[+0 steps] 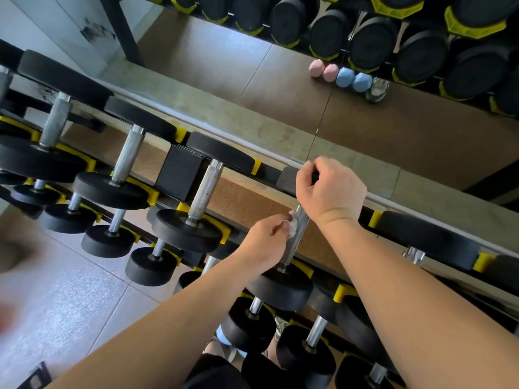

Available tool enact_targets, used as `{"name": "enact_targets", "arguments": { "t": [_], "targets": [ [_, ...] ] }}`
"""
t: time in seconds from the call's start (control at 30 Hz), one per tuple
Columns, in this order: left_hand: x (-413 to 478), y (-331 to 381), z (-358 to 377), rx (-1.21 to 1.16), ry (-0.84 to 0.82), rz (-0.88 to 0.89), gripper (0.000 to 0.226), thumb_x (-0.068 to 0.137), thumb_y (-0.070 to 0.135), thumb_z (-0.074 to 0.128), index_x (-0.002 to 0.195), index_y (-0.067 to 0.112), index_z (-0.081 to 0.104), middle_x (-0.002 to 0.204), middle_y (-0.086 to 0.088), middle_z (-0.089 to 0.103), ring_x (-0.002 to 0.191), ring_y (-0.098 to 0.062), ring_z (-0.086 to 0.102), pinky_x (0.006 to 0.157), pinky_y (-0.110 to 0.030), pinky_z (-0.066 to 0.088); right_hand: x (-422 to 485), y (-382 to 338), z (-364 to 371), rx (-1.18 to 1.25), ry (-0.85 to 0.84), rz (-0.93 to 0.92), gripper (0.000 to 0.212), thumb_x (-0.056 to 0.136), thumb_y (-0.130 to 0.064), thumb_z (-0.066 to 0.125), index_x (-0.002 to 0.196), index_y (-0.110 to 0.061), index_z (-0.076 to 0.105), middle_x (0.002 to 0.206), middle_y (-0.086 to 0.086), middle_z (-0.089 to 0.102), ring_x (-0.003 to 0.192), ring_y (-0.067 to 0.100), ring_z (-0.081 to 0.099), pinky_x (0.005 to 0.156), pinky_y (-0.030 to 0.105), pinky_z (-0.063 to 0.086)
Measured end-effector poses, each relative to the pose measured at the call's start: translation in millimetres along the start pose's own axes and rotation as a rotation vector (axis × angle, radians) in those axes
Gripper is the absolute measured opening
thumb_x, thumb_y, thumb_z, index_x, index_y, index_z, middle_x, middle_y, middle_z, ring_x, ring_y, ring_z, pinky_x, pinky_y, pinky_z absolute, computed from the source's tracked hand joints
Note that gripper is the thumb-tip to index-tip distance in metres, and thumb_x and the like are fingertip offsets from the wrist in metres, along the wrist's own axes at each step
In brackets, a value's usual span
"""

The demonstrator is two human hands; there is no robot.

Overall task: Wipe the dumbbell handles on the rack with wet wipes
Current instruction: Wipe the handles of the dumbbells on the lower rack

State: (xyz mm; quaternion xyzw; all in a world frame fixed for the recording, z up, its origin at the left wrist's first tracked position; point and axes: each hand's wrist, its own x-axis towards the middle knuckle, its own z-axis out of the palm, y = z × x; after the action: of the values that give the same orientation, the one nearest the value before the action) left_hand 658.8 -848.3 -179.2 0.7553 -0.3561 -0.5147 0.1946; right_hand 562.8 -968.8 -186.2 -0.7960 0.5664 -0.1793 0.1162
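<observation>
A row of black dumbbells with bare metal handles lies on a tiered rack (376, 217) with yellow cradles. My left hand (264, 242) pinches a crumpled white wet wipe (293, 227) and presses it against the left side of one metal handle (296, 237). My right hand (331, 189) is above it, fingers curled over the far black head (289, 179) of the same dumbbell. The near head (280, 287) sits below my left wrist. Neighbouring handles (206, 189) stand to the left.
A mirror behind the rack reflects more black and yellow dumbbells and small pink (323, 70) and blue (354, 80) ones. Lower tiers hold smaller dumbbells (151, 265). Grey tiled floor (70, 299) lies at the lower left. A black block (179, 175) sits on the rack.
</observation>
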Motion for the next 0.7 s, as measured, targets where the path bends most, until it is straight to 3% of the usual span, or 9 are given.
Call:
{"name": "enact_targets", "arguments": {
  "t": [0.17,0.23,0.33,0.47,0.53,0.6,0.7],
  "targets": [
    [5,4,7,0.031,-0.061,0.021,0.038,0.104,0.045,0.053,0.137,0.026,0.057,0.112,0.004,0.068,0.095,-0.013,0.065,0.079,-0.027,0.054,0,0,-1,-0.008,0.005,-0.01,0.038,0.1,-0.042,0.037,0.07,-0.024,0.052,0.061,-0.007,0.05,0.055,0.018,0.05,0.049,0.033,0.051],
    [6,2,13,0.118,0.019,0.053,0.034,0.104,0.04,0.057,0.134,0.025,0.059,0.106,0.005,0.069,0.091,-0.013,0.065,0.074,-0.027,0.052,1,-1,-1,-0.009,0.008,-0.012,0.038,0.1,-0.042,0.036,0.069,-0.025,0.051,0.061,-0.007,0.049,0.055,0.018,0.05,0.049,0.033,0.05],
    [5,-4,17,0.179,0.104,0.077,0.032,0.109,0.026,0.044,0.137,0.024,0.06,0.113,0.002,0.069,0.096,-0.016,0.063,0.075,-0.027,0.048,1,0,0,-0.01,0.011,-0.014,0.038,0.1,-0.042,0.037,0.069,-0.025,0.051,0.061,-0.007,0.049,0.054,0.018,0.049,0.048,0.033,0.051],
    [12,-6,9,0.116,0.164,0.065,0.025,0.11,0.02,0.04,0.119,0.018,0.063,0.099,-0.001,0.066,0.09,-0.021,0.063,0.07,-0.031,0.048,1,1,0,0.002,0.016,-0.016,0.038,0.1,-0.041,0.038,0.068,-0.024,0.05,0.06,-0.007,0.048,0.053,0.018,0.048,0.047,0.033,0.049],
    [17,0,7,0.096,0.173,0.08,0.028,0.11,0.017,0.039,0.129,0.017,0.06,0.114,-0.005,0.069,0.104,-0.027,0.065,0.079,-0.03,0.05,1,1,-1,0.0,0.012,-0.018,0.038,0.1,-0.042,0.037,0.069,-0.024,0.05,0.061,-0.006,0.048,0.053,0.018,0.048,0.047,0.033,0.049],
    [19,7,12,0.116,0.137,0.104,0.038,0.111,0.017,0.037,0.145,0.022,0.052,0.136,-0.003,0.065,0.116,-0.021,0.064,0.088,-0.021,0.048,1,1,0,-0.011,0.01,-0.01,0.039,0.1,-0.043,0.036,0.069,-0.024,0.051,0.061,-0.007,0.049,0.054,0.017,0.048,0.047,0.033,0.05],
    [9,6,19,0.138,0.122,0.115,0.044,0.111,0.017,0.036,0.153,0.029,0.045,0.133,-0.001,0.066,0.096,-0.01,0.062,0.072,-0.012,0.046,1,1,1,-0.019,0.01,-0.009,0.039,0.1,-0.043,0.035,0.069,-0.024,0.05,0.061,-0.007,0.048,0.053,0.018,0.048,0.047,0.034,0.05]
  ]
}}
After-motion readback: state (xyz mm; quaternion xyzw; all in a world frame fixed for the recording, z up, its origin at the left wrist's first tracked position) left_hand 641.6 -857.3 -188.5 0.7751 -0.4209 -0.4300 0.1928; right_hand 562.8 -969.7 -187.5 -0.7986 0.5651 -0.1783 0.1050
